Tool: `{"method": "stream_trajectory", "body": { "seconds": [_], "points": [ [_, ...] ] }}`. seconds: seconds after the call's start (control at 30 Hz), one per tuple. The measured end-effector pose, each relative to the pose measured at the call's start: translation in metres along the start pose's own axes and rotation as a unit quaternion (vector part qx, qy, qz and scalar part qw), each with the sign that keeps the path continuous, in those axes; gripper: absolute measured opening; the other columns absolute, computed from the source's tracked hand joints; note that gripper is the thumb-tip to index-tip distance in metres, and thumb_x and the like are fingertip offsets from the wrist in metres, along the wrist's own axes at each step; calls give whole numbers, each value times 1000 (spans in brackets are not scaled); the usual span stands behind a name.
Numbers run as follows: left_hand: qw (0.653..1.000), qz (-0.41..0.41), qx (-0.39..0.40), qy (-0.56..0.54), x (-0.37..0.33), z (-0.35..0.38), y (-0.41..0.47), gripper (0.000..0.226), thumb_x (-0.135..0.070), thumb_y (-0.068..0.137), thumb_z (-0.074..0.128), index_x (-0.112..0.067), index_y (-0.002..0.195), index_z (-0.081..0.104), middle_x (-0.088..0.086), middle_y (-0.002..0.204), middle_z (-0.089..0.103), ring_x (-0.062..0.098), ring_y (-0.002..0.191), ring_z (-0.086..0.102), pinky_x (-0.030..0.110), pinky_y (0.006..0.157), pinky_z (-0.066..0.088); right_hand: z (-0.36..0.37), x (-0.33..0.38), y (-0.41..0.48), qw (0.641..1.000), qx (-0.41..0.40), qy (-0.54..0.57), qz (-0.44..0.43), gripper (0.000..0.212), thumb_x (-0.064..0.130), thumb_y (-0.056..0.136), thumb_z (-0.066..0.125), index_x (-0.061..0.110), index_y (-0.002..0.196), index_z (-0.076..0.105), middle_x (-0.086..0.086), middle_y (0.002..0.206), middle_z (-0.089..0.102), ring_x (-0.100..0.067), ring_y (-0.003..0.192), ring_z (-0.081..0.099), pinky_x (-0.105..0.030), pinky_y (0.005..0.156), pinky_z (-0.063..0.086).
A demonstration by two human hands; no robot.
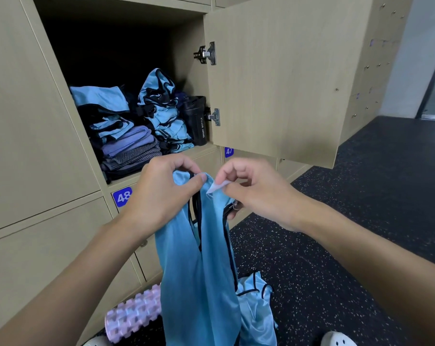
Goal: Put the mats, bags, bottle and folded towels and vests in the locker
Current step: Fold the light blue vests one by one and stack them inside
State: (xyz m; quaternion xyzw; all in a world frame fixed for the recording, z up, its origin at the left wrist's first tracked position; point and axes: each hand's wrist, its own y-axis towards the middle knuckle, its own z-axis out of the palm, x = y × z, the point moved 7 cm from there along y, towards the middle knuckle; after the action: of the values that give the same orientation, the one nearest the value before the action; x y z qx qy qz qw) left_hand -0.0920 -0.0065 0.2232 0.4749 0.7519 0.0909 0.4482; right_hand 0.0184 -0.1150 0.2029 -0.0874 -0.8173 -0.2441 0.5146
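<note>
A light blue vest (pixel 199 275) with black trim hangs in front of me, below the open locker (pixel 126 46). My left hand (pixel 159 193) pinches the vest's top edge at a shoulder. My right hand (pixel 256 191) pinches a small white label on the vest's neckline, with the lower fingers round the black-trimmed edge. Inside the locker lie folded blue vests (pixel 166 113), folded grey and purple towels (pixel 134 151) and a black sport bottle (pixel 196 121) at the right.
The locker door (pixel 286 76) stands open to the right. Another blue vest (pixel 256 308) lies on the dark speckled floor (pixel 336 245). A pink foam roller (pixel 134 315) lies by the lower lockers. White shoes show at the bottom edge.
</note>
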Motion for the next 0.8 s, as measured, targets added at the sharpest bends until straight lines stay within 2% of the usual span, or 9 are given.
{"method": "stream_trajectory", "body": {
  "seconds": [0.07,0.13,0.23,0.33,0.43,0.57,0.67,0.73,0.8],
  "points": [
    [1000,-10,4,18,1,1,0,16,-26,85,74,-28,72,66,-13,73,66,4,74,60,22,68,46,0,-2,0,999,-1,31,18,11,1,97,53,-1,94,64,-31,94,60,-25,67,61,-40,62,62],
    [999,-20,8,32,1,3,-1,14,-26,86,73,-27,73,65,-9,76,66,12,75,61,28,70,48,0,-4,-1,998,-7,48,37,10,1,98,52,-2,98,62,-30,89,62,-24,65,63,-43,65,62],
    [999,-26,-1,23,-1,2,-2,13,-26,87,71,-28,80,61,-6,80,64,6,78,59,15,66,42,-7,-8,0,994,-39,72,65,21,-5,95,49,7,110,57,-18,85,62,-24,60,67,-45,67,62],
    [999,-5,45,-30,-9,10,-3,7,-26,87,73,-27,83,68,-6,81,69,6,81,63,21,73,46,-8,-10,-1,988,-46,111,93,38,-8,93,48,18,121,53,-20,85,62,-27,63,70,-43,69,62],
    [992,-3,110,-67,-18,23,-11,12,-35,77,81,-26,79,73,-14,76,70,-2,72,61,18,73,47,-7,-10,0,987,-51,119,94,34,-9,92,48,14,112,62,-19,89,63,-23,66,71,-37,67,61],
    [994,-11,102,-25,-17,27,-12,19,-35,68,87,-26,75,72,-16,70,67,-5,65,56,17,63,40,-9,-12,-1,989,-59,87,107,20,-4,95,51,3,98,69,-22,93,70,-23,71,73,-29,64,59],
    [996,2,86,6,-13,23,-8,11,-31,78,81,-25,74,72,-10,73,70,8,70,63,31,69,47,-9,-12,-2,985,-41,120,115,17,-4,96,51,-2,103,67,-25,95,70,-29,82,74,-33,75,62],
    [997,9,82,-1,-11,18,-5,8,-24,84,77,-23,77,73,-5,77,72,20,75,66,37,74,51,-12,-9,-2,993,-23,69,98,17,0,94,56,5,103,70,-17,97,72,-23,88,73,-36,83,60],
    [997,18,78,-13,-12,11,-3,6,-18,85,76,-19,80,74,-5,80,72,14,77,66,32,78,51,-13,-5,-1,997,3,-41,67,19,7,88,65,19,100,71,-6,105,69,-13,94,65,-36,88,52]
  ]
}}
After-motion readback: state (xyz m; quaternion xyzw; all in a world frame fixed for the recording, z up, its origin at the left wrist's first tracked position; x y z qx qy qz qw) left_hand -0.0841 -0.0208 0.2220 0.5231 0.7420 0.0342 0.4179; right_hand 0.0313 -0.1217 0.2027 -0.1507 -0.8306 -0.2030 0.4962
